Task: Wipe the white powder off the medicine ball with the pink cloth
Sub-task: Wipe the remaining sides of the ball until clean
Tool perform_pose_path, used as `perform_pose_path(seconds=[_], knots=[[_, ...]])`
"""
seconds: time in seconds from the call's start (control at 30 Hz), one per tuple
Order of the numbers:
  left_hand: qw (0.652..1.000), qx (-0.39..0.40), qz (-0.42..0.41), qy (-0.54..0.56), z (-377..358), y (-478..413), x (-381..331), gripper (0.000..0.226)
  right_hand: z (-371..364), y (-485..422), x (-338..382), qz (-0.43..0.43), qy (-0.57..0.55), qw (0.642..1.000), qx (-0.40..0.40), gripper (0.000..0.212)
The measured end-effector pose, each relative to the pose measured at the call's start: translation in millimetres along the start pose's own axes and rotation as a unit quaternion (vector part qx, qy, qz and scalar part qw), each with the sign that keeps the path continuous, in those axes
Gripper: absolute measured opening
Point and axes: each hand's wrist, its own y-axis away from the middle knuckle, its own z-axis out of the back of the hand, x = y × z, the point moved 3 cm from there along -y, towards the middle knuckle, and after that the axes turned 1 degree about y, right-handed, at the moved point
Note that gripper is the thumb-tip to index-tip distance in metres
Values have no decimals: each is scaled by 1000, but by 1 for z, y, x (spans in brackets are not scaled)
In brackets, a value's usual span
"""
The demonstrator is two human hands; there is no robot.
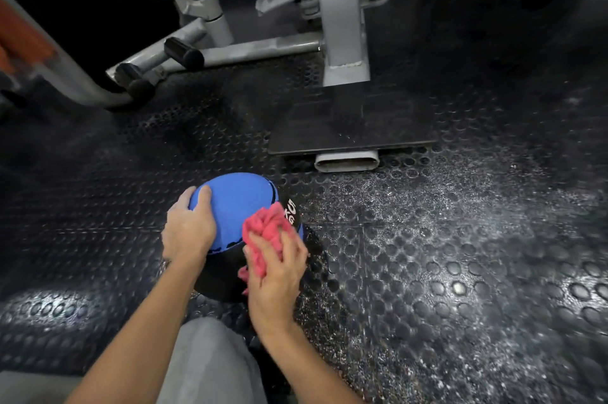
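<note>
Here the studded rubber floor [460, 272] takes up most of the view, with white powder [444, 206] scattered over its right half. Behind stands one grey machine frame [342, 25] with one black footplate [348, 127].

The one medicine ball [240, 206], blue and black and marked 5 KG, sits on the floor just ahead of the person's grey-trousered knee [204, 357].

Two hands work it. The left hand [187, 229] lies spread over the blue panel, its grip wide and flat, most likely to keep the ball from rolling under the rubbing. The right hand [276, 278] has its grip closed round the one pink cloth [266, 226], bunched up and pressed to the ball's right side beside the lettering; a wad gives firmer pressure than a flat sheet.

No powder shows on the blue panel; the far side is hidden.
</note>
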Motion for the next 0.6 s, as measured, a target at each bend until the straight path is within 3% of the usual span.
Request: perform_pose_path(seconds=[0.13, 0.27, 0.33, 0.4, 0.53, 0.6], knots=[[1000, 19, -24, -5, 3, 0, 0, 51, 3, -19, -5, 21, 13, 1000, -3, 23], [1000, 9, -23, 1, 2, 7, 3, 52, 5, -83, -26, -185, -6, 982, 43, 22], [1000, 3, -17, 9, 3, 8, 5, 52, 4, -97, -37, -245, -6, 967, 75, 28], [1000, 3, 0, 12, 2, 6, 6, 53, 4, -82, -27, -199, -22, 978, 60, 29], [1000, 15, 16, 0, -2, -2, 0, 58, -1, 7, 15, 38, 36, 999, 4, 23], [1000, 16, 10, -3, -3, -3, -2, 57, 0, 11, 15, 97, 42, 994, 1, 21]])
